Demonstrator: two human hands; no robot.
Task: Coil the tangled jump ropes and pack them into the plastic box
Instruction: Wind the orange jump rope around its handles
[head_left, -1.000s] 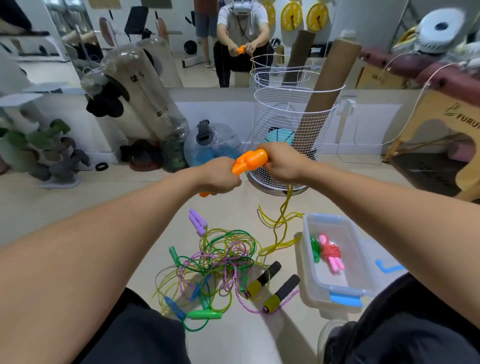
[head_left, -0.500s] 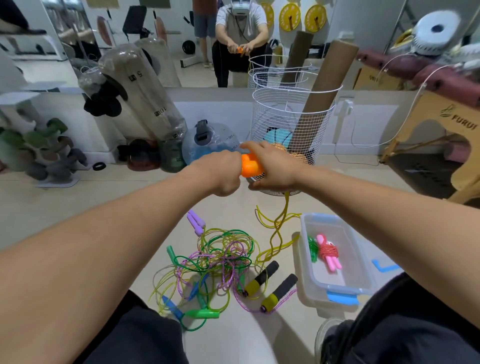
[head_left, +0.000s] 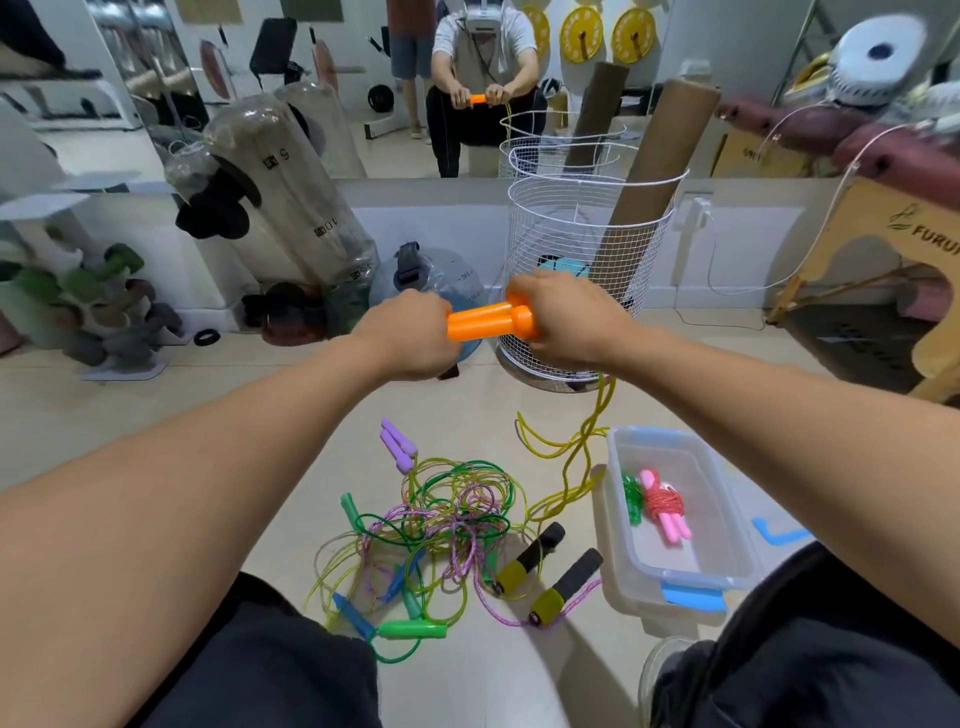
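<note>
Since half a second earlier, paired orange plastic handles (head_left: 485, 326) turned level, left hand (head_left: 410, 332) and right hand (head_left: 563, 317) each clenched round an end. Yellow cord (head_left: 576, 452) trailed to the floor beside the clear plastic box (head_left: 727, 525). Step: coiling; next, winding cord round handles.

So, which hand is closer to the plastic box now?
Right. The right hand grips the orange handles above and slightly left of the plastic box. The left hand holds their other end, farther left, above the tangled ropes.
</note>
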